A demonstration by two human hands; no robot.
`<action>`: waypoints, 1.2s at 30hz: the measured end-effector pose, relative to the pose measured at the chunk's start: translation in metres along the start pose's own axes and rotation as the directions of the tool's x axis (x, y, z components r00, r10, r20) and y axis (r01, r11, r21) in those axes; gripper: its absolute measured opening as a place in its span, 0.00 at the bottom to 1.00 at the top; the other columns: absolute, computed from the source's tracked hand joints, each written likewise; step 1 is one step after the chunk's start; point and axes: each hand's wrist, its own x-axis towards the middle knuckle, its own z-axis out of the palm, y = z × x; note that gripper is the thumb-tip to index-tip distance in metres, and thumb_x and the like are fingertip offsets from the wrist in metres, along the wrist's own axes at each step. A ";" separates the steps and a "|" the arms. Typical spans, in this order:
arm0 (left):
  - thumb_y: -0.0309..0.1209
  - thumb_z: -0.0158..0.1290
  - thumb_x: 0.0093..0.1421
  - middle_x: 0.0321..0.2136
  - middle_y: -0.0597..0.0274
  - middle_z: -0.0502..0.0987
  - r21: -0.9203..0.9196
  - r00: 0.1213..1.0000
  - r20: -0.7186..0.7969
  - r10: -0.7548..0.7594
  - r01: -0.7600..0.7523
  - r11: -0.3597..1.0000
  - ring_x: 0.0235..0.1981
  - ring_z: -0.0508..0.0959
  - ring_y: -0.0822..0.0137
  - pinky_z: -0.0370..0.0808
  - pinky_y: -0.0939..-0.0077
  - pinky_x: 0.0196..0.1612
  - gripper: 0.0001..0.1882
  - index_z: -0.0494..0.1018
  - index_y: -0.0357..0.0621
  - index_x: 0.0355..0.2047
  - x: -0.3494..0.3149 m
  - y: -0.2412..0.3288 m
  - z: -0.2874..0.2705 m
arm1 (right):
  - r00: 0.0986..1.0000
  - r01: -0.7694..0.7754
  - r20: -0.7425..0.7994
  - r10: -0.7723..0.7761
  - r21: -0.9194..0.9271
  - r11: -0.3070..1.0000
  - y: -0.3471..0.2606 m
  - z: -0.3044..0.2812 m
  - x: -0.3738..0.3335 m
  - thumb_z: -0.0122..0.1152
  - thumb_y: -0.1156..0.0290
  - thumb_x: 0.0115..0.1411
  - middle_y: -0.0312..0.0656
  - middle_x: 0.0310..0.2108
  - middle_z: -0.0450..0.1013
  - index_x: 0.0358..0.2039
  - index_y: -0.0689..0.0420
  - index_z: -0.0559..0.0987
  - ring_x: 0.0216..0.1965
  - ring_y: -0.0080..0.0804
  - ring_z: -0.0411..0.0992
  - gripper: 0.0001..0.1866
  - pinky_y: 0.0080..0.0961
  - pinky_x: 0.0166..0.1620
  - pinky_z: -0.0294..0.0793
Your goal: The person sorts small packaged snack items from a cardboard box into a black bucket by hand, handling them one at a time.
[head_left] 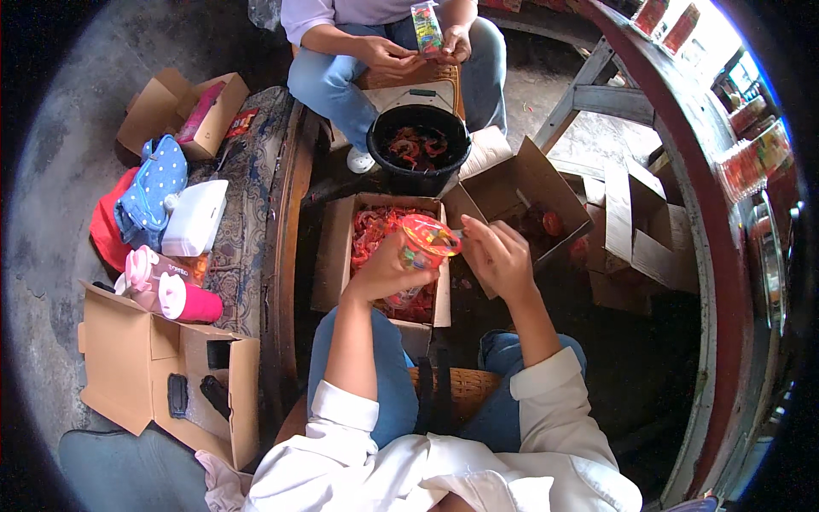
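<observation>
Wrapped around a clear plastic cup with a red printed lid and colourful contents, my left hand holds it tilted in front of me. Fingers closed in a pinch, my right hand is close to the cup's right rim; what it pinches is too small to make out. Below the cup stands an open cardboard box full of red wrappers or packets. A second open box with a few red items is to its right.
Across from me a seated person's hands hold a colourful packet. A black bucket stands between us. At left, a patterned bench bears bags and pink bottles. A wooden ledge at right holds packs.
</observation>
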 end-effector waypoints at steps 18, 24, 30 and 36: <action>0.27 0.63 0.38 0.42 0.56 0.71 0.372 0.975 -0.181 0.128 -0.053 0.927 0.47 0.71 0.57 0.66 0.66 0.49 0.31 0.64 0.43 0.45 0.014 -0.011 -0.001 | 0.959 -0.276 0.000 0.285 0.238 0.931 0.018 0.009 -0.003 0.56 0.86 0.46 0.47 0.29 0.71 0.28 0.63 0.76 0.30 0.43 0.72 0.08 0.28 0.34 0.72; 0.28 0.62 0.37 0.41 0.54 0.71 0.571 0.963 -0.155 0.222 -0.096 0.816 0.46 0.70 0.52 0.66 0.62 0.48 0.32 0.64 0.42 0.46 0.012 -0.009 -0.001 | 0.963 -0.269 0.047 0.265 0.164 0.949 0.007 0.015 0.009 0.65 0.74 0.43 0.45 0.30 0.72 0.28 0.61 0.78 0.31 0.41 0.73 0.10 0.29 0.36 0.73; 0.30 0.60 0.38 0.42 0.52 0.71 0.516 0.975 -0.148 0.164 -0.065 0.854 0.46 0.70 0.52 0.67 0.63 0.48 0.33 0.63 0.43 0.48 0.013 -0.007 0.003 | 0.942 -0.337 0.053 0.333 0.102 0.936 0.010 0.028 0.006 0.67 0.72 0.42 0.42 0.26 0.73 0.23 0.60 0.79 0.29 0.39 0.70 0.08 0.30 0.35 0.70; 0.33 0.61 0.38 0.40 0.50 0.73 0.468 0.982 -0.161 0.099 -0.012 0.884 0.45 0.72 0.51 0.69 0.64 0.46 0.34 0.62 0.43 0.48 0.011 0.002 -0.003 | 0.937 -0.350 0.064 0.345 0.141 0.926 0.006 0.028 0.011 0.65 0.74 0.44 0.40 0.25 0.73 0.22 0.60 0.79 0.29 0.37 0.70 0.05 0.29 0.34 0.68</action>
